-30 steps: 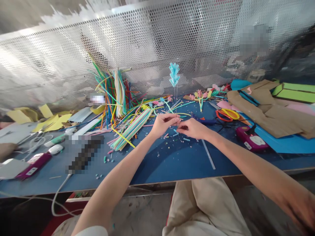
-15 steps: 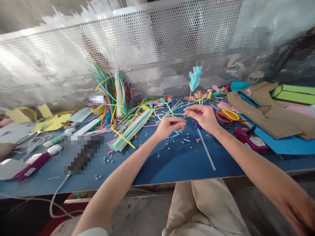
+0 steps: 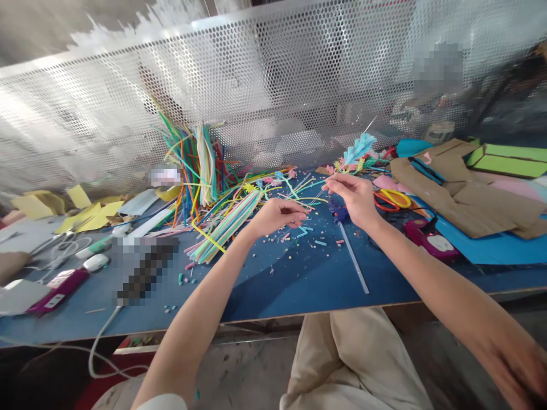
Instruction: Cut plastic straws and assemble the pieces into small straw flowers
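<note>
My left hand [image 3: 280,217] pinches the lower end of a thin wire [image 3: 317,196] between thumb and fingertips, above the blue table. Higher up the same wire, my right hand [image 3: 351,193] has its thumb and forefinger closed on it. A fluffy light-blue pipe cleaner piece, shaped like a leafy sprig [image 3: 360,149], sits on the wire beyond my right fingers and tilts to the right. A bare wire tip pokes out above it. Below my right hand lies a dark blue glue gun [image 3: 339,210] with a clear glue stick [image 3: 354,259] pointing towards me.
Pipe cleaners [image 3: 205,165] stand bundled at the back left, with a pastel bunch [image 3: 228,225] lying before them. Orange-and-yellow scissors [image 3: 395,198], cardboard [image 3: 474,193] and a purple power strip [image 3: 429,239] lie to the right. Small cut scraps litter the middle. A perforated metal panel [image 3: 277,85] borders the back.
The blue sprig has tipped from nearly upright to a rightward slant and come lower. My left hand has moved left, away from my right, with the wire stretching between them.
</note>
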{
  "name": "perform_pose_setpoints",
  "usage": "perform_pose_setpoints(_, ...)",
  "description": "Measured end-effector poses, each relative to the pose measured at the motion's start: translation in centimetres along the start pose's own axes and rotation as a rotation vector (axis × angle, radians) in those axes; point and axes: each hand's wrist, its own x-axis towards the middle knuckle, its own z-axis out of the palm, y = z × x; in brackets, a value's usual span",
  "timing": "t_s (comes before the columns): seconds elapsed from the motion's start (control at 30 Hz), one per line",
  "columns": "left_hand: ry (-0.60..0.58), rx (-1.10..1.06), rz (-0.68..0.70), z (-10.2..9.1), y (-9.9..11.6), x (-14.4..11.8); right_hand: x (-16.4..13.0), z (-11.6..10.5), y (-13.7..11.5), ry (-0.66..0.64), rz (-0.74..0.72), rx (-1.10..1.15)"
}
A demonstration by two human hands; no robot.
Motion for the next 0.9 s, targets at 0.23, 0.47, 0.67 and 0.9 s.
perform_pose_setpoints(0.23, -0.025, 0.297, 0.047, -2.6, 0.7, -0.6, 0.6, -0.8, 0.7, -0.020, 0.090, -0.017)
perform_pose_setpoints(0.47, 0.024, 0.384, 0.002, -4.6, -1.2, -2.7, 1.9, -2.0, -0.5, -0.012, -0.068, -0.077)
perform_pose_setpoints(0.67, -0.093, 0.188, -0.076, -5.8, -1.8, -3.0, 4.2, -3.7, -1.1, -0.036, -0.074, -0.153)
perform_pose_setpoints(0.9, -0.134, 0.156, -0.086, -5.7, -2.4, -1.5, 4.1, -5.0, 0.0, 0.031, -0.119, -0.266)
